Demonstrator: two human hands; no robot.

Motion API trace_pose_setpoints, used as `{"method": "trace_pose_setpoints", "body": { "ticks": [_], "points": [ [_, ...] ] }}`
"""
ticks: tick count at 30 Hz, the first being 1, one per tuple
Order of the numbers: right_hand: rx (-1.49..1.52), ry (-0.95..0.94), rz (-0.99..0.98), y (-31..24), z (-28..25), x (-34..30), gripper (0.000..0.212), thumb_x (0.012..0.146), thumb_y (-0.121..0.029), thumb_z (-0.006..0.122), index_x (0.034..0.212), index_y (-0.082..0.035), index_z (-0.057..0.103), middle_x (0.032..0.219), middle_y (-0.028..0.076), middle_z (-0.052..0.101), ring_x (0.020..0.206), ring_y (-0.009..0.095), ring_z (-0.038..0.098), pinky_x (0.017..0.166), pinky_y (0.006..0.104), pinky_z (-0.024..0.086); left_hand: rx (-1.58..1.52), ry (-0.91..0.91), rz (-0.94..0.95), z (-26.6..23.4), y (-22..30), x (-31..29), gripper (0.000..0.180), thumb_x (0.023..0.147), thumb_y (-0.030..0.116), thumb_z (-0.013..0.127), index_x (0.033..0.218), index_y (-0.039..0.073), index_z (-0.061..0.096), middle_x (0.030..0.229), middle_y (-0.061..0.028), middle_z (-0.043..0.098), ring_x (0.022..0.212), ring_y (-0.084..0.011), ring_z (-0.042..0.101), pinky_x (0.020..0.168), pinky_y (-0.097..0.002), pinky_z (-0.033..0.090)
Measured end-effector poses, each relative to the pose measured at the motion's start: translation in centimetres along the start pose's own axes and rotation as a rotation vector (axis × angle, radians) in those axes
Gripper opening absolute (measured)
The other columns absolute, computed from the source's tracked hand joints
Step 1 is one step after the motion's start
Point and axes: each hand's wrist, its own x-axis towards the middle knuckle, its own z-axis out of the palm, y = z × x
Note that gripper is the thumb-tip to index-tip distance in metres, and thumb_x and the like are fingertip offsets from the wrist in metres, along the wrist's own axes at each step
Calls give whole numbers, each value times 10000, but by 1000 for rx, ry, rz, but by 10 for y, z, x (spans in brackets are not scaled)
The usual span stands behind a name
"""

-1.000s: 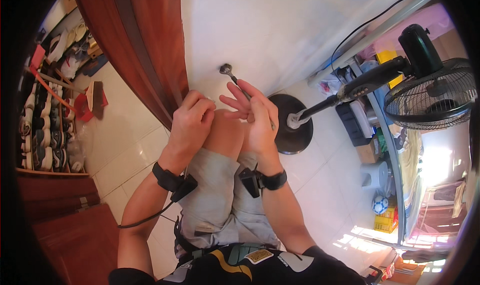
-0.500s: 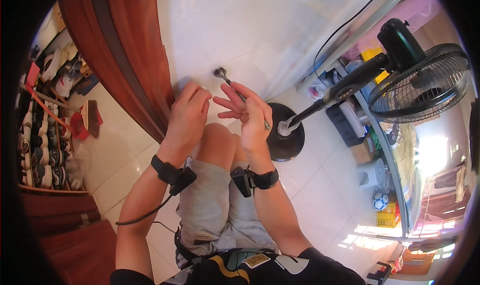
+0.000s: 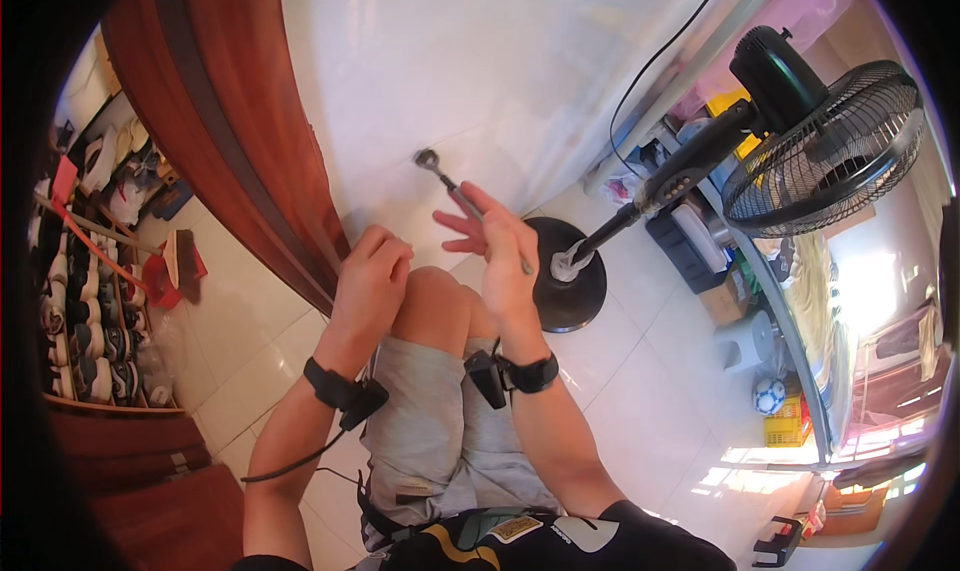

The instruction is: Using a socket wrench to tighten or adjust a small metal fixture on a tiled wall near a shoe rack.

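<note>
My right hand (image 3: 507, 254) grips a slim tool that looks like a ratchet wrench (image 3: 441, 175), with a dark round head and a grey handle. Its head points up and to the left toward the glossy white surface (image 3: 450, 61), and the handle runs under my thumb to the palm. Some fingers of this hand are spread out. To the left, my left hand (image 3: 371, 279) is closed, its fingers curled together beside the reddish-brown wooden panel (image 3: 290, 171). What those fingers hold, if anything, is hidden. Both wrists wear black straps with small boxes.
A black standing fan (image 3: 820, 151) rises at the right, its round base (image 3: 585, 306) near my right hand. Shoes fill a rack (image 3: 100, 321) at far left, beside a broom and red dustpan (image 3: 165, 271). A stool (image 3: 745, 343), ball (image 3: 768, 396) and yellow crate (image 3: 787, 423) stand right.
The wrench's head has swung left and slightly down in view, away from my left hand's level. Both hands sit lower in the picture, and the whole view has shifted a little.
</note>
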Motion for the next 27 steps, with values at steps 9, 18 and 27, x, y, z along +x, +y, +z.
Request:
{"method": "trace_pose_setpoints", "body": {
  "ticks": [9,18,27],
  "points": [
    [-80,-33,-44,-18,33,-19,394,1038,-54,419,1361,148,518,1221,263,677,1152,319,693,866,342,602,-52,202,-108,-7,11,-47,147,791,-88,757,847,12,665,894,-92,645,691,-196,643,548,-283,523],
    [-383,-35,-188,-13,49,-25,376,979,-2,510,1328,135,525,1094,316,690,1001,304,741,811,354,585,-125,295,-321,-21,13,-81,154,800,-104,759,857,16,681,902,-75,656,723,-135,636,566,-242,525],
    [-702,57,-394,-8,59,-32,368,933,-10,577,1293,62,575,1025,221,717,669,326,679,606,374,536,-190,353,-404,-21,-4,-95,143,836,-95,752,847,1,647,917,-73,639,760,-119,620,574,-227,519]
  ]
}}
